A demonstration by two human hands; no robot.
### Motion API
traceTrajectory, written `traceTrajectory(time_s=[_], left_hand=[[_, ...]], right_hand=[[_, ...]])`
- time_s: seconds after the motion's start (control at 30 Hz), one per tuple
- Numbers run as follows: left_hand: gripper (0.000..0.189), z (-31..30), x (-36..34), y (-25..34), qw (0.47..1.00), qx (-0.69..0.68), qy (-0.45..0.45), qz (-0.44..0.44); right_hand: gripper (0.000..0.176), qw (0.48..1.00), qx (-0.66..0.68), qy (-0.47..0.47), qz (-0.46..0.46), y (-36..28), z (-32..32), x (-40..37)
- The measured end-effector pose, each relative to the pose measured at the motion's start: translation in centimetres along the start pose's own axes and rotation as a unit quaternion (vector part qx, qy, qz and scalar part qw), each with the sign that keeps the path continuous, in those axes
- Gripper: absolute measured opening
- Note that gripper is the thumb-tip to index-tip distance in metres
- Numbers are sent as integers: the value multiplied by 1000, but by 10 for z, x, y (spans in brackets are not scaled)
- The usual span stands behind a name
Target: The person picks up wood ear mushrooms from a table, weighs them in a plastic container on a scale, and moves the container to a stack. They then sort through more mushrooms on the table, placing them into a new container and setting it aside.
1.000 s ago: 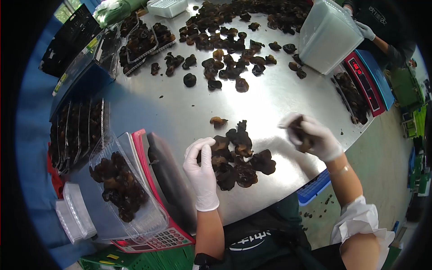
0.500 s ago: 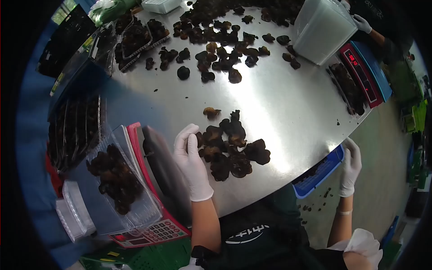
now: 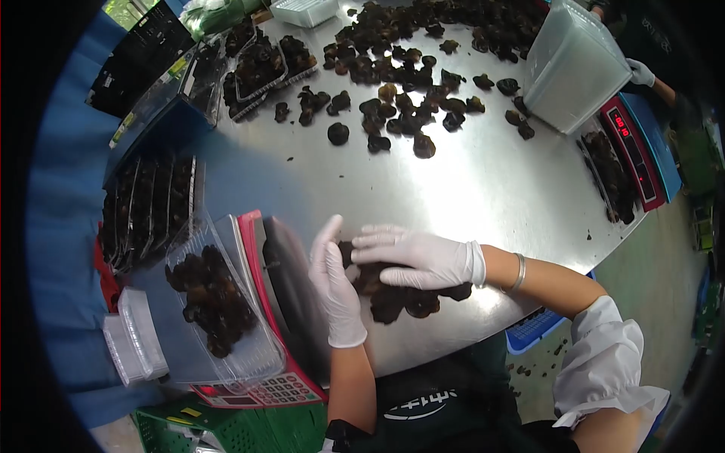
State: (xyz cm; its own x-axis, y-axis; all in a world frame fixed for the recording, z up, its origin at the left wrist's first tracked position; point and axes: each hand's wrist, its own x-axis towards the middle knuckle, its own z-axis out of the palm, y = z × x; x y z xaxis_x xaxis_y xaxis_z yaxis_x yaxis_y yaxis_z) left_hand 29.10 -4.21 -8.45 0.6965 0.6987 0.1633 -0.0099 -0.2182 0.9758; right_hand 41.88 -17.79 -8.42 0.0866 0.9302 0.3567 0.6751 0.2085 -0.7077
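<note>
A pile of dark brown wood ear mushrooms (image 3: 408, 302) lies on the steel table near its front edge. My right hand (image 3: 423, 260), in a white glove, lies across the top of the pile with fingers stretched to the left and covers much of it. Along the pile's left side stands my gloved left hand (image 3: 337, 291), fingers extended and edge toward the table. Further left, a clear plastic tray (image 3: 260, 355) with wood ear mushrooms in it rests on a red scale (image 3: 283, 391) with a keypad.
More wood ear mushrooms (image 3: 408, 113) are spread over the table's far side. Filled trays (image 3: 147, 211) stand at left. At right are a stack of plastic trays (image 3: 570, 72), a second scale (image 3: 630, 151) and another person's gloved hand (image 3: 640, 73). A blue basket (image 3: 536, 332) sits below the table edge.
My right hand has come from beside the blue basket up and left onto the mushroom pile. My left hand has straightened its fingers beside the pile. The whole view has shifted slightly.
</note>
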Motion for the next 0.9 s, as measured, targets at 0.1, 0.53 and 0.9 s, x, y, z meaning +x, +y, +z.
traceTrajectory(time_s=[0.1,0.53,0.9], left_hand=[[42,5,-2,5,997,-61,-38,-39],[40,5,1,10,998,-5,-38,-47],[39,3,2,-1,999,-4,46,-9]], right_hand=[[35,996,60,50,35,15,-38,18],[59,927,-297,27,226,77,-79,33],[41,925,-227,221,209,39,-131,-2]])
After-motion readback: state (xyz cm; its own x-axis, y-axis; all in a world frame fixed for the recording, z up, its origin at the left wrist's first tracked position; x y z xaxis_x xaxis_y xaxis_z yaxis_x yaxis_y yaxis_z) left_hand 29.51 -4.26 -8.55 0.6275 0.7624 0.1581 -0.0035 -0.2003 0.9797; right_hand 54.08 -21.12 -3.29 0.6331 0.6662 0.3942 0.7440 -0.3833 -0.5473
